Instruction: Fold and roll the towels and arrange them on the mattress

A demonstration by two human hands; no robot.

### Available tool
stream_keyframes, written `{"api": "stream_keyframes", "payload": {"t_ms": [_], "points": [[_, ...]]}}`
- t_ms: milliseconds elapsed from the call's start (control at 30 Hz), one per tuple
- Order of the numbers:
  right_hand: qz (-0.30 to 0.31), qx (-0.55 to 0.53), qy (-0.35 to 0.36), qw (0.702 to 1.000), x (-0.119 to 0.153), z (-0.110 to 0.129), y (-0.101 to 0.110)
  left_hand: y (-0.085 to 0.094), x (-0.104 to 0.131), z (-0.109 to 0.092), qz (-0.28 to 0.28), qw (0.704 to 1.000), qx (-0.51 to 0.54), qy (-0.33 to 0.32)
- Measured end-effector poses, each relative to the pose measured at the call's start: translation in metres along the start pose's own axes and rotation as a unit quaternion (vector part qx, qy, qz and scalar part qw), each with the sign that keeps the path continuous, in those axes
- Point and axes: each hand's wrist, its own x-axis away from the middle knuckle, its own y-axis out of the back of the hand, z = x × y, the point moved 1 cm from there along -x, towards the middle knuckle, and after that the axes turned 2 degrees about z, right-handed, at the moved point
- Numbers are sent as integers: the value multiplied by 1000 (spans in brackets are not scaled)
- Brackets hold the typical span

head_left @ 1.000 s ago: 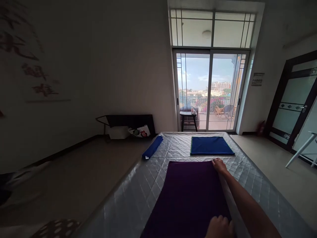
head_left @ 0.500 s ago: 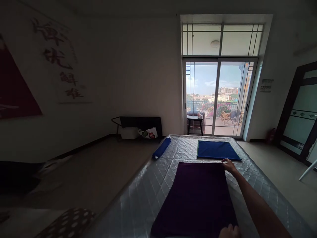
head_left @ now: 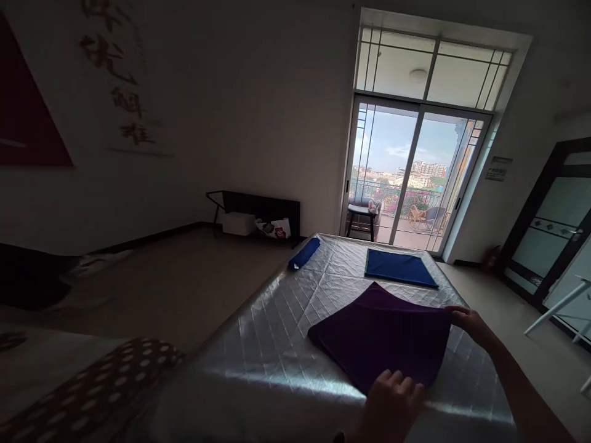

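A purple cloth [head_left: 383, 329] lies turned at an angle on the silver quilted cover [head_left: 263, 363], its right part lifted a little. My right hand [head_left: 464, 320] pinches its right corner between thumb and fingers. At the near edge, my left hand [head_left: 394, 397] is closed on the cloth with its fingers curled over. Beyond the purple cloth rests a flat, folded blue cloth [head_left: 401, 267] with a green edge. A rolled blue cloth [head_left: 305, 253] lies near the cover's far left edge.
A brown polka-dot fabric [head_left: 106, 381] is at the lower left. A black bench [head_left: 261, 206] stands by the wall, with a white box [head_left: 238, 223] under it. Sliding glass doors [head_left: 418, 178] are at the back, and a white-legged stand [head_left: 556, 304] is at the right.
The purple cloth has turned and its right side is raised. My right hand has moved right and nearer with its corner; my left hand has moved left and up in view. The view has tilted.
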Motion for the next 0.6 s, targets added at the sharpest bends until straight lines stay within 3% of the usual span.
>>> {"api": "stream_keyframes", "payload": {"t_ms": [167, 233, 367, 467, 600], "points": [[-55, -4, 9, 998, 52, 26, 26, 61, 37, 38, -97, 991, 24, 87], [-68, 7, 33, 997, 75, 38, 26, 88, 50, 60, -134, 982, 75, 113], [-97, 114, 86, 985, 123, 66, 14, 145, 63, 95, -220, 961, 131, 100], [-117, 197, 119, 966, 155, 92, 4, 184, 62, 105, -255, 952, 119, 123], [-180, 249, 176, 935, 188, 128, 1, 221, 56, 110, -293, 926, 117, 209]]}}
